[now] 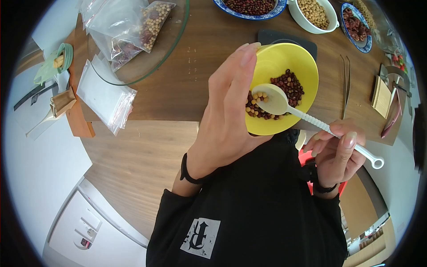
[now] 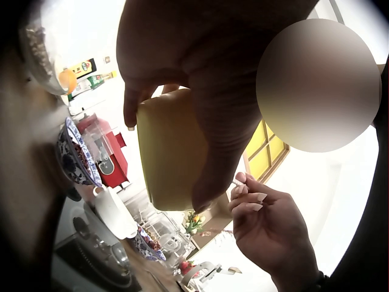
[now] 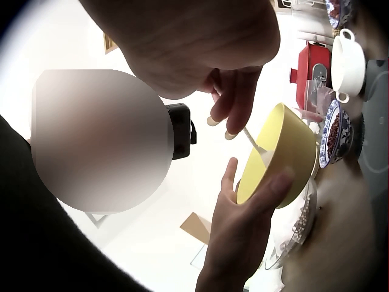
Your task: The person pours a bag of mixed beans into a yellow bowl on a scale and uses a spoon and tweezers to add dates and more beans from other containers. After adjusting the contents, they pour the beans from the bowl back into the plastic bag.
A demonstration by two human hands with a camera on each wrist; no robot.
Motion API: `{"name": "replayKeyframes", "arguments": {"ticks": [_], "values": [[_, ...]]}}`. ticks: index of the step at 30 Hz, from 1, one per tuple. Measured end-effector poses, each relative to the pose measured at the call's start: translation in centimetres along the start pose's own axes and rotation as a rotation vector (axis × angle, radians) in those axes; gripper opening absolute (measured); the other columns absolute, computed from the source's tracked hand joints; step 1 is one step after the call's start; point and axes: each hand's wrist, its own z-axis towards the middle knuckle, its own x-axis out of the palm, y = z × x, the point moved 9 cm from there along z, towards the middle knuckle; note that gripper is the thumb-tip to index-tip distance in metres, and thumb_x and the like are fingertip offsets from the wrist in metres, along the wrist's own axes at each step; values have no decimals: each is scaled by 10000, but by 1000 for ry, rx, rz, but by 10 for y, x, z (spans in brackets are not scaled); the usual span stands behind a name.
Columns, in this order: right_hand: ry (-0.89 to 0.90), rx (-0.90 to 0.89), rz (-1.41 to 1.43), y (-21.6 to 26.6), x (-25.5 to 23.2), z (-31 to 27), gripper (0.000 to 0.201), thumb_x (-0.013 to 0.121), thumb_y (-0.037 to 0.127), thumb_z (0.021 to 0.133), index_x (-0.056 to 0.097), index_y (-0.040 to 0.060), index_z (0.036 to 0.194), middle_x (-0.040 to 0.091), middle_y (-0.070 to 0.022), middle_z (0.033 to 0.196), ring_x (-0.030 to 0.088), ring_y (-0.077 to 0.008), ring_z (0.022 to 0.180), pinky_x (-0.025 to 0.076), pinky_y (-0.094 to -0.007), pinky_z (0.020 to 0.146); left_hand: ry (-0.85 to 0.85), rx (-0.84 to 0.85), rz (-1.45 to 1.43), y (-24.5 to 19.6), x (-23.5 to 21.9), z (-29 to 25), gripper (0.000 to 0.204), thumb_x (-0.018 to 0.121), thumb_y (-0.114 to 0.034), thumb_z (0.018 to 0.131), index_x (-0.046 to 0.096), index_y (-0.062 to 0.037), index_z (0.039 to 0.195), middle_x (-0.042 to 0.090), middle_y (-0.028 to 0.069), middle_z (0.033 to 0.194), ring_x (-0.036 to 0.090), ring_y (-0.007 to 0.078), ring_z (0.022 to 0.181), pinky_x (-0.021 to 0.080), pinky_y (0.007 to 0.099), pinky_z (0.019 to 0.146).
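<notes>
A yellow bowl (image 1: 307, 66) is tilted in the left hand (image 1: 227, 115), whose fingers and thumb grip its side; the left wrist view shows the bowl (image 2: 170, 152) from outside. Dark red beans (image 1: 291, 86) and some pale yellow ones lie inside. The right hand (image 1: 340, 153) pinches the ribbed handle of a white spoon (image 1: 278, 100). Its scoop, with a few pale beans in it, is inside the bowl. In the right wrist view the spoon (image 3: 265, 156) enters the bowl (image 3: 292, 155) from above.
Behind the bowl are a dark scale (image 1: 287, 35), a blue-rimmed bowl of red beans (image 1: 251, 17), a white pot (image 1: 329, 30) of pale beans and a smaller patterned bowl (image 1: 365, 46). Tweezers (image 1: 346, 89) lie right. Left are a glass dish (image 1: 171, 51) with filled bags and flat plastic bags (image 1: 104, 95).
</notes>
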Motion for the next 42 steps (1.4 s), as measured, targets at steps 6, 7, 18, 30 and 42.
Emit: {"name": "replayKeyframes", "arguments": {"ticks": [6,7,18,30,42], "values": [[-31,51,39,-2,-7,2,321,402,190,1085,573,-72,1013,615,-193,847,613,-180,517,551,-269,453,-13,-28,-84,1,0,-1,1122,935,-111,638,263,2,1530,403,235,1490,410,412,1363,449,446,1077],[-35,67,34,-4,-8,2,320,406,192,1084,573,-72,1014,613,-192,846,608,-176,513,548,-268,454,-5,-43,-82,2,0,-1,1120,936,-117,641,264,4,1530,404,234,1489,408,412,1364,444,446,1081],[51,1,-7,0,3,3,309,415,184,1078,575,-71,1010,601,-188,831,606,-164,509,527,-239,458,24,18,98,-1,1,1,1325,990,-235,566,143,45,1545,483,197,1459,437,334,1316,279,455,1114],[93,-99,-85,11,17,-2,231,443,118,1045,586,-52,982,675,-166,779,625,-160,511,526,-253,520,-7,61,106,1,2,-2,1309,980,-284,571,165,50,1539,489,189,1460,451,347,1308,268,468,1117],[23,-186,-80,19,34,-15,145,515,30,982,602,-84,994,696,-187,757,686,-215,552,572,-293,519,-29,-17,121,6,0,0,1227,981,-298,551,264,56,1482,483,154,1447,445,338,1290,272,462,1088]]}}
